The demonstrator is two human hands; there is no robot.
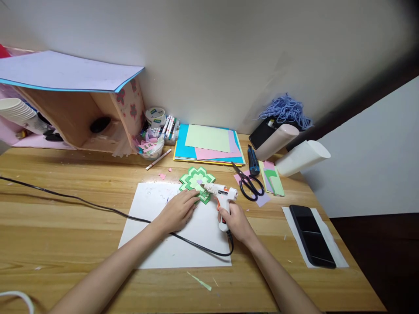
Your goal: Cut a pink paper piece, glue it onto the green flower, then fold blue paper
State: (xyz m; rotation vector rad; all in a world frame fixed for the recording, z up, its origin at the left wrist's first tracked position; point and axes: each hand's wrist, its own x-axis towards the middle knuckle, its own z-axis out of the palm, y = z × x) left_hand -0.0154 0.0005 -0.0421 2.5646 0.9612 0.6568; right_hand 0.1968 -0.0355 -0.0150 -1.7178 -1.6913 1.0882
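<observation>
A layered paper flower (193,176) in light and dark green, with a pale purple centre, rests at the top edge of a white sheet of paper (157,248). My left hand (178,210) lies on the sheet with its fingers stretched out, their tips on the flower's lower left petals. A white glue gun (224,201) with an orange trigger is gripped in my right hand (238,220). Its nozzle points left, at the flower's centre; whether it touches, I cannot tell. From the handle's base a black cord (199,247) runs left, passing under my left wrist.
Black-handled scissors (249,185), a utility knife (253,160) and coloured paper pieces (274,182) lie to the right. Farther right is a black phone (312,235). Stacked coloured sheets (209,138), a marker (159,159) and a cardboard box (127,113) are along the back.
</observation>
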